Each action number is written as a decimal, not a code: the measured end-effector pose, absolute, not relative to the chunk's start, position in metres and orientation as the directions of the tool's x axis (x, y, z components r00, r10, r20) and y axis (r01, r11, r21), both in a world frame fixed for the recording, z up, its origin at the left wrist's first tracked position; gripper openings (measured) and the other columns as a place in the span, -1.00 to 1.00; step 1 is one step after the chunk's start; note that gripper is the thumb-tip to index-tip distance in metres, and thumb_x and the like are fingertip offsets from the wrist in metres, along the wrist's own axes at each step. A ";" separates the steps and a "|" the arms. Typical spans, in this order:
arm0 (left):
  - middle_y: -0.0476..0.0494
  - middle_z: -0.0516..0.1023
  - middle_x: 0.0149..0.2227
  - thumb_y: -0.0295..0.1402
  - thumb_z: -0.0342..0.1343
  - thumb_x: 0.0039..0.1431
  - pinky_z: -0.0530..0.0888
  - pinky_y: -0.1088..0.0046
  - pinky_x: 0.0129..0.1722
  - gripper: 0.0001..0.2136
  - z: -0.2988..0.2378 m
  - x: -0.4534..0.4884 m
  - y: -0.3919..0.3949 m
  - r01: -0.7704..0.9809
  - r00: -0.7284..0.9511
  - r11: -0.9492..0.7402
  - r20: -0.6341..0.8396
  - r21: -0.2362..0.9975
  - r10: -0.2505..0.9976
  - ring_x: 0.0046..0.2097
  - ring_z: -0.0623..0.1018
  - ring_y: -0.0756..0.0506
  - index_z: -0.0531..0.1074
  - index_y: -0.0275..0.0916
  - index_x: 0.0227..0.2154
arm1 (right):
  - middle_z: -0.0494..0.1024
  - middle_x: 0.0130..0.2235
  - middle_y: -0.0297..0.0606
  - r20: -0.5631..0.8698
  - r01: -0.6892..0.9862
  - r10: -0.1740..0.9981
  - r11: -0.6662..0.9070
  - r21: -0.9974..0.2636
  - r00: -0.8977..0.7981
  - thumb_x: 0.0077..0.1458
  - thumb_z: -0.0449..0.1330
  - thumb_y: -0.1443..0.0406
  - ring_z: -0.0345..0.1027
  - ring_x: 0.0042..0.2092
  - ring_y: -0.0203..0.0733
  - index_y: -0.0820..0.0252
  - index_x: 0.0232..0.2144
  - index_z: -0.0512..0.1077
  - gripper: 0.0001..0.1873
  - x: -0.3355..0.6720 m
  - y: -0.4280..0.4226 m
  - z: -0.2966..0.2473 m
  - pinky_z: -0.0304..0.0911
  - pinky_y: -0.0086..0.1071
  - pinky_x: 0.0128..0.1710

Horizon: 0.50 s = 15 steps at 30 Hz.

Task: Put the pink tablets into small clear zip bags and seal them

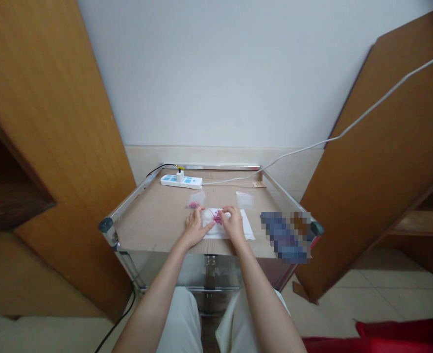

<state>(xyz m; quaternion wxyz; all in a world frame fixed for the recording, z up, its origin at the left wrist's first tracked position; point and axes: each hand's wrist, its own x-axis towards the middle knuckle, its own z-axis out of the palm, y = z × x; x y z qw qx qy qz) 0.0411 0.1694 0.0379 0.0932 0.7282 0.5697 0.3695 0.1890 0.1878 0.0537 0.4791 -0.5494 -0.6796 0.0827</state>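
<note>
In the head view, the left hand [194, 226] and right hand [234, 223] are resting half-open on a white sheet [238, 231] on the desk [146, 225], fingertips flanking pink beads [217, 218]; whether they are gripping anything, I cannot tell. A clear bag [197, 199] with pink beads is lying just beyond the left hand, a second clear bag [245, 200] is lying beyond the right hand, and a power strip [181, 182] is sitting farther back.

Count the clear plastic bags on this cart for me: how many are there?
2. One clear plastic bag, holding pink beads, lies beyond the left hand; the other lies beyond the right hand. More could be hidden under the hands.
</note>
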 end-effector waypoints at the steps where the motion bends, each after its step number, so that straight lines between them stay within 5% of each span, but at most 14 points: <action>1: -0.21 0.18 -0.02 -0.07 -0.07 -0.05 0.13 0.25 -0.04 -0.47 0.038 0.042 0.169 0.761 0.101 -0.352 0.436 0.545 0.894 0.02 0.19 -0.14 -0.01 -0.21 -0.04 | 0.40 -0.37 -0.22 0.596 0.603 0.801 0.451 -0.658 0.050 -0.06 0.07 0.25 0.22 -0.24 -0.21 0.21 -0.54 0.35 -0.85 0.186 0.188 0.055 0.06 -0.36 -0.22; 6: -0.18 0.17 -0.01 -0.15 -0.06 -0.02 0.11 0.27 -0.02 -0.49 0.039 0.044 0.166 0.759 0.189 -0.422 0.452 0.496 0.872 0.04 0.17 -0.12 -0.04 -0.19 -0.02 | 0.41 -0.36 -0.23 0.642 0.451 0.766 0.571 -0.686 0.007 -0.09 0.11 0.25 0.24 -0.25 -0.23 0.20 -0.56 0.38 -0.86 0.171 0.188 0.051 0.09 -0.37 -0.21; 15: -0.16 0.16 0.00 -0.21 -0.04 -0.02 0.10 0.27 -0.01 -0.52 0.041 0.044 0.165 0.762 0.208 -0.448 0.478 0.468 0.853 0.04 0.16 -0.11 -0.03 -0.19 -0.03 | 0.48 -0.37 -0.24 0.455 0.465 0.883 0.454 -0.760 -0.117 -0.04 0.06 0.24 0.30 -0.27 -0.24 0.17 -0.48 0.46 -0.81 0.171 0.185 0.055 0.13 -0.42 -0.23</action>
